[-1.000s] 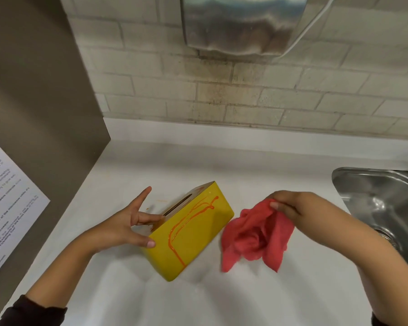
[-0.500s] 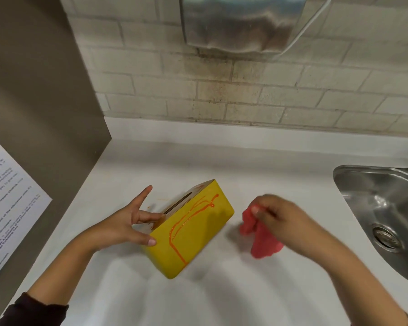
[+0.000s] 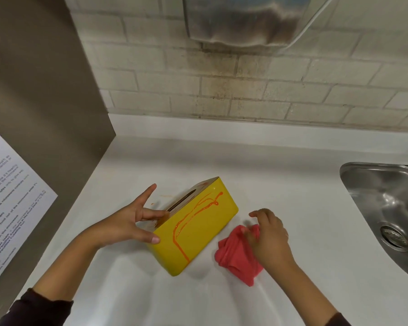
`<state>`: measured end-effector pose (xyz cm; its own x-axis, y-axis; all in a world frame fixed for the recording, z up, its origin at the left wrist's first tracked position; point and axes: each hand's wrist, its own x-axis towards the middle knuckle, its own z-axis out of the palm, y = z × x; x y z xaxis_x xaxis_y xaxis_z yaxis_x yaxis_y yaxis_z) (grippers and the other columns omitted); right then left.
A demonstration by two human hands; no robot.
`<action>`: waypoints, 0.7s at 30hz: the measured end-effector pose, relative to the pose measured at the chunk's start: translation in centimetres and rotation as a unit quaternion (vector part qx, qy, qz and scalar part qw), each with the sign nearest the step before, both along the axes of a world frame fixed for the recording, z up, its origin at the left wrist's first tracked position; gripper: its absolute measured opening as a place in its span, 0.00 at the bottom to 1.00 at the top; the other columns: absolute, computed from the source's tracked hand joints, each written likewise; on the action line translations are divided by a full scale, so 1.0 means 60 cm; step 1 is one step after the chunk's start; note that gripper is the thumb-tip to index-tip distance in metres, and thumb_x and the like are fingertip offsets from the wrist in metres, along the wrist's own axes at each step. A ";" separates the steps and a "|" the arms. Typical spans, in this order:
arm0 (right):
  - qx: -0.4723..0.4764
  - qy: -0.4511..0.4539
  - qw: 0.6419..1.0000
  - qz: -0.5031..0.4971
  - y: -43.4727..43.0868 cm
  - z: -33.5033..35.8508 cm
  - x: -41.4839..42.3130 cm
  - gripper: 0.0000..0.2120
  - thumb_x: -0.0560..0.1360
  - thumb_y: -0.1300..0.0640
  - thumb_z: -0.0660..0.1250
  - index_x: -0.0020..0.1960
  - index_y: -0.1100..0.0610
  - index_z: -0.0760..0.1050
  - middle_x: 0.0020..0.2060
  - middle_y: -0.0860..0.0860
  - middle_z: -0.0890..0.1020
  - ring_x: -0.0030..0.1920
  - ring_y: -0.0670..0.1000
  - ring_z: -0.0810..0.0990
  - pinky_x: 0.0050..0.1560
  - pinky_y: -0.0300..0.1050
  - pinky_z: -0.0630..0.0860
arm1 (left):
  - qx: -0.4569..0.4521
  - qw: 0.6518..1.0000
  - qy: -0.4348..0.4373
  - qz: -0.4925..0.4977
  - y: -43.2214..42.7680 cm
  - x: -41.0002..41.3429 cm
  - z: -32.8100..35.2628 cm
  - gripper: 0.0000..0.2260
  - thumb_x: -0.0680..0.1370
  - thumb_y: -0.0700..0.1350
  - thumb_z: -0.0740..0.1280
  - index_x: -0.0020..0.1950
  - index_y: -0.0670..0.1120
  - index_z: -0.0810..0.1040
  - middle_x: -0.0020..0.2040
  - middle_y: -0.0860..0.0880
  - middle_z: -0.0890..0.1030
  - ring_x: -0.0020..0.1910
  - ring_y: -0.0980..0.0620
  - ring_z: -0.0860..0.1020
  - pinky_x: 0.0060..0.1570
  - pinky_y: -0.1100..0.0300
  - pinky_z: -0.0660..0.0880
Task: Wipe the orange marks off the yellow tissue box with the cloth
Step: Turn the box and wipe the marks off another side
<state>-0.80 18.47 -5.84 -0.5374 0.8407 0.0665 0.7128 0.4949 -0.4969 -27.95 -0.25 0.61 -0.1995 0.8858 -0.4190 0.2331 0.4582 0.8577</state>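
Currently pre-wipe | left hand (image 3: 125, 222) pinches yellow tissue box (image 3: 205, 234) at its near corner, on tabletop (image 3: 292, 184) | right hand (image 3: 271, 241) curled on cloth (image 3: 233, 255) just beside box | orange marks (image 3: 189, 216) unwiped | next: lift cloth onto marked face, press, rub.

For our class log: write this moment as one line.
left hand holds tissue box | right hand holds cloth on counter | orange marks unwiped

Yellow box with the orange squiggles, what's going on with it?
A person holds the yellow tissue box at its near end with the left hand, on a white counter. The right hand grips a bunched red cloth lying beside the box. The orange marks are not yet wiped.
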 end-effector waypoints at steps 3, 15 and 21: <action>-0.057 -0.092 0.994 0.005 -0.028 -0.041 0.004 0.40 0.68 0.31 0.62 0.73 0.50 0.58 0.74 0.57 0.58 0.74 0.60 0.55 0.68 0.63 0.56 | -0.005 1.000 0.000 0.000 0.000 -0.001 -0.001 0.55 0.60 0.47 0.78 0.73 0.63 0.41 0.56 0.63 0.81 0.61 0.64 0.74 0.67 0.57 0.60; -0.011 0.070 0.995 0.070 -0.065 -0.097 -0.022 0.19 0.71 0.67 0.65 0.60 0.56 0.76 0.58 0.56 0.78 0.57 0.55 0.75 0.61 0.39 0.62 | -0.008 1.000 -0.009 0.002 -0.003 -0.006 -0.008 0.55 0.61 0.48 0.77 0.73 0.62 0.40 0.57 0.64 0.80 0.61 0.68 0.73 0.67 0.59 0.59; -0.202 0.422 0.867 -0.170 -0.029 -0.012 -0.010 0.17 0.77 0.62 0.59 0.52 0.39 0.74 0.50 0.45 0.81 0.49 0.49 0.81 0.42 0.33 0.74 | -0.015 1.000 -0.015 -0.010 -0.002 -0.017 -0.014 0.55 0.63 0.47 0.77 0.73 0.62 0.39 0.58 0.63 0.79 0.61 0.69 0.72 0.65 0.62 0.60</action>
